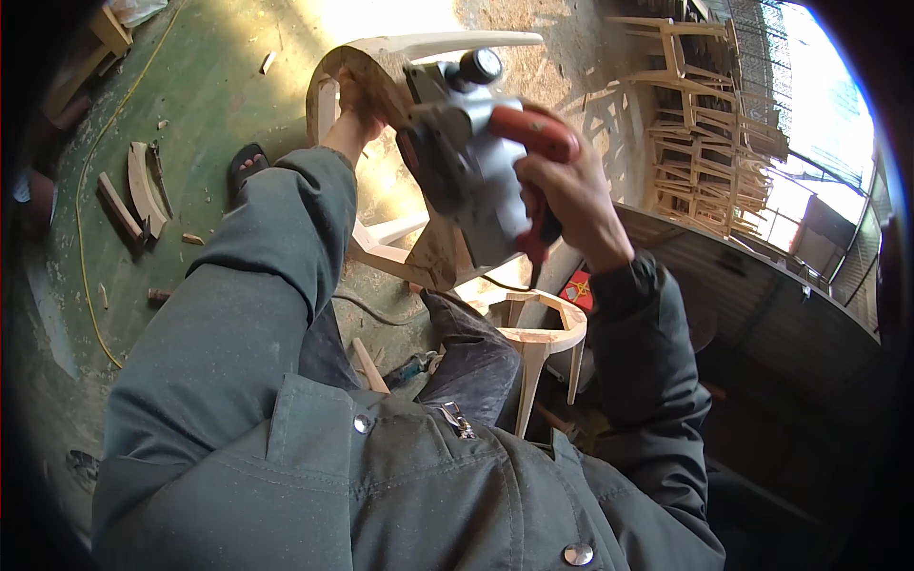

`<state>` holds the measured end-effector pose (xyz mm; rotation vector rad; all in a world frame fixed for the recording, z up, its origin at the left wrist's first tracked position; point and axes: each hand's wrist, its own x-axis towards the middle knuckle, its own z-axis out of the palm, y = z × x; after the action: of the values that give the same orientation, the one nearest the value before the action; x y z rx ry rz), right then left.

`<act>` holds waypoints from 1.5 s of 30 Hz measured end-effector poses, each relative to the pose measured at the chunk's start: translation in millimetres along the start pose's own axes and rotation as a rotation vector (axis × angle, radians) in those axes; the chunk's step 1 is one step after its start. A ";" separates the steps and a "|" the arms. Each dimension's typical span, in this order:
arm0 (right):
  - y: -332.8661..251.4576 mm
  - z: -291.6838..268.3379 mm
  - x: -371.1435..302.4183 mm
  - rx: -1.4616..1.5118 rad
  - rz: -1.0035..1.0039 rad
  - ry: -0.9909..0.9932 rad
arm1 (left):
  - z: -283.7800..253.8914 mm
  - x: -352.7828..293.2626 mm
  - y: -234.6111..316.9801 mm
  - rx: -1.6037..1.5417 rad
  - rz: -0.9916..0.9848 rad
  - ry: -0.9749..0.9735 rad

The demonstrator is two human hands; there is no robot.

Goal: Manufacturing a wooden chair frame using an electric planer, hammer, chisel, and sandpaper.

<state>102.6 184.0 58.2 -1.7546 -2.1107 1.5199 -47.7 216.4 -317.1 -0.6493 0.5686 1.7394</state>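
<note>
Green workshop floor [214,95] was strewn with wood scraps [145,190], and toward the right a tall stack of wooden chair frames [681,133] was backed by bright daylight. Nearer the body and to the right, a legged frame [574,328] was left untouched by either hand. Straight ahead, a curved wooden frame [379,76] was held up, with one tapered leg [486,40] pointed rightward along its far side. Over the right side of that frame, a grey power planer [490,171] was blurred, its long axis set roughly fore and aft and its underside turned left, toward the wood. Whether the wood was touched by that underside could not be told. By the left hand [360,109], the curved rail was clasped, some fingers being hidden. By the right hand [576,186], the planer's red handle [533,131] was tightly wrapped; from there the frame was placed leftward, beyond the tool. In judgement, most was decided by the angle between underside and curved edge.
</note>
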 end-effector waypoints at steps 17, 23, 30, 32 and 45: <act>75.8 34.8 -117.4 0.041 -0.025 0.289 | 29.8 -37.2 11.5 0.073 0.108 0.156; 28.7 37.5 -56.9 0.068 -0.019 0.247 | 29.4 -45.5 12.9 -0.030 0.047 0.152; -40.4 36.7 28.9 -0.035 -0.011 0.140 | 30.3 -35.9 20.7 -0.048 0.028 0.241; -57.3 38.7 56.2 -0.079 -0.033 0.076 | 19.3 -12.1 6.8 -0.043 0.039 0.218; 55.8 -2.0 -108.5 -0.103 0.017 0.142 | 4.5 3.0 -3.2 -0.070 0.169 0.078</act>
<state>186.2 98.2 81.3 -1.8567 -2.1452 1.2694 -45.9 222.3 -316.0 -0.7389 0.6344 1.9055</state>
